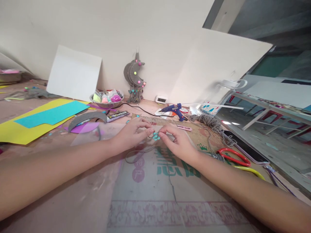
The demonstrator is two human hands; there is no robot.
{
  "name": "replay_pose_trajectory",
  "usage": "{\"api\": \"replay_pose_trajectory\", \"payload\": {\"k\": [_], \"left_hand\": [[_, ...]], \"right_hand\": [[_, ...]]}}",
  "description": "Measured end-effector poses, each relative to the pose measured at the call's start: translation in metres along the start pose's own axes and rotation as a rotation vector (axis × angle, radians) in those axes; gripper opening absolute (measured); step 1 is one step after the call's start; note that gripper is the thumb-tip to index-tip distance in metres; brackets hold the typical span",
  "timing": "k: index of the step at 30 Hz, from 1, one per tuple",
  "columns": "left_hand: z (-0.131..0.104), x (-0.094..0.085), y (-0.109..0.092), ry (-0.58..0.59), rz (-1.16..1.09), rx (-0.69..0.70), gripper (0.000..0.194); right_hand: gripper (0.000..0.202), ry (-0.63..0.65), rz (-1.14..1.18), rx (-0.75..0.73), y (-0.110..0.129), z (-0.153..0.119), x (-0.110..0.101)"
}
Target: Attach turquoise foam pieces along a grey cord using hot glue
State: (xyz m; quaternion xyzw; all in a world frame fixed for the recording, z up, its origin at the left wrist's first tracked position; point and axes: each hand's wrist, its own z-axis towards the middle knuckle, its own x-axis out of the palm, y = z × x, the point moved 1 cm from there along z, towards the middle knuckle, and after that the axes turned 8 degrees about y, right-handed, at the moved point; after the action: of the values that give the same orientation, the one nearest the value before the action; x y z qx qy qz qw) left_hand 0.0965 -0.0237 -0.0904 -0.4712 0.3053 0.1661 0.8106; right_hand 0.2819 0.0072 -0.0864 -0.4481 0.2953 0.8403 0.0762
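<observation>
My left hand [136, 133] and my right hand [177, 142] are close together above the printed sheet [150, 191]. A small teal flower shape [155, 136] sits between my fingertips. Thin grey string [136, 152] loops from between the hands onto the sheet. Thumb and fingers of the left hand are pinched near the string's upper end. On the other side, my right thumb and index finger close on the string beside the flower shape. How the flower joins the string is too small to tell.
Behind the hands lie a blue glue gun [177, 111] and a pink cutter [184, 128]. At right are a grey string bundle [211, 123], red-handled scissors [234, 157] and a phone [245, 147]. Yellow sheets [26, 134] and a bowl [107, 104] stand left.
</observation>
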Motion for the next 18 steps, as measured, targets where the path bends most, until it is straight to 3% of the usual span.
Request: {"api": "replay_pose_trajectory", "payload": {"k": [9, 18], "left_hand": [[-0.0008, 0.0047, 0.0008, -0.006, 0.086, 0.084, 0.022], [-0.0015, 0.0042, 0.0002, 0.025, 0.114, 0.049, 0.02]], "right_hand": [[0.017, 0.039, -0.025, -0.007, -0.0022, -0.0002, 0.0008], [0.018, 0.031, -0.031, 0.014, -0.001, -0.0004, 0.0007]]}}
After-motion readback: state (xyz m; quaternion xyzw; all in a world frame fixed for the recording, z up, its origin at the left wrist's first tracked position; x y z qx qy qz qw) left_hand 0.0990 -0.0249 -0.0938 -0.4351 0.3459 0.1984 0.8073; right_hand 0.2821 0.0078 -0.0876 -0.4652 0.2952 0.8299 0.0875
